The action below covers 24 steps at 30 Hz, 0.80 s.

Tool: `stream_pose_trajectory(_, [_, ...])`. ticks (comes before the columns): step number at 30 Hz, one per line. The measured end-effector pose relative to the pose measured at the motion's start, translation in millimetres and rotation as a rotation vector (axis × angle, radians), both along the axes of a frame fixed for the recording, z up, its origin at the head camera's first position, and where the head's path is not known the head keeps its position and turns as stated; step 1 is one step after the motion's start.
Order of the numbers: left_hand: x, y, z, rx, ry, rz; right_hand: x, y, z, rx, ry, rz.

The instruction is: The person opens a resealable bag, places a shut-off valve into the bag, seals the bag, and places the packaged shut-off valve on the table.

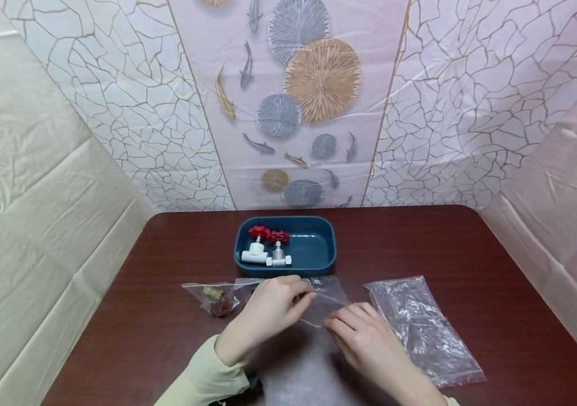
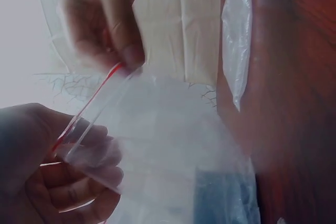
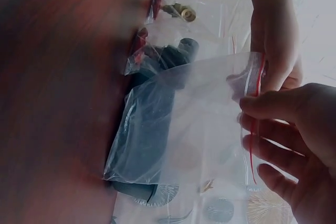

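A clear zip bag [image 3: 205, 119] with a red line along its mouth hangs between my two hands. My left hand [image 1: 273, 307] holds one end of the mouth, its fingers behind the film in the left wrist view. At the other end, my right hand [image 1: 364, 338] pinches the edge between thumb and fingers. Nothing shows inside this bag. Left of the hands lies a bagged valve [image 1: 214, 301] with a brass body and a red handle. A second bagged valve [image 3: 178, 51], dark-bodied with a red handle, is mostly hidden behind my left hand in the head view.
A blue tray [image 1: 314, 248] stands behind the hands, holding a white valve [image 1: 254, 254] and a silver metal valve [image 1: 279, 257], both red-handled. Flat clear bags [image 1: 420, 327] lie on the table to the right. Patterned cloth [image 1: 309, 169] hangs along the table's back edge.
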State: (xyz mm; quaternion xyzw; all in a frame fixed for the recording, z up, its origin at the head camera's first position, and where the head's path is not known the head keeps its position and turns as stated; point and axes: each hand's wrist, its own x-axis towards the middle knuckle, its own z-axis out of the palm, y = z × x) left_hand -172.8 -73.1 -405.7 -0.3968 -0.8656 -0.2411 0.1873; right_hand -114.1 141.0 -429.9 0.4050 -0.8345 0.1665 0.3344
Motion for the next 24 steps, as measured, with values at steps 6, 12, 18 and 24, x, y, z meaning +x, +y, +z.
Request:
stream_pose_trajectory(6, [-6.4, -3, 5.7, 0.041, -0.016, 0.008, 5.1, 4, -5.5, 0.02, 0.01, 0.055])
stream_pose_trajectory(12, [-9.0, -9, 11.6, 0.125, -0.048, 0.047, 11.9, 7, -7.6, 0.029, 0.032, 0.06])
stream_pose_trajectory(18, [-7.0, -14, 15.3, 0.157, -0.009, 0.086, 17.0, 7, -1.3, 0.014, 0.049, 0.049])
stream_pose_trajectory(24, [-5.2, -16, 20.0, 0.187, 0.06, 0.107, 18.1, 3, 8.4, -0.03, 0.069, 0.072])
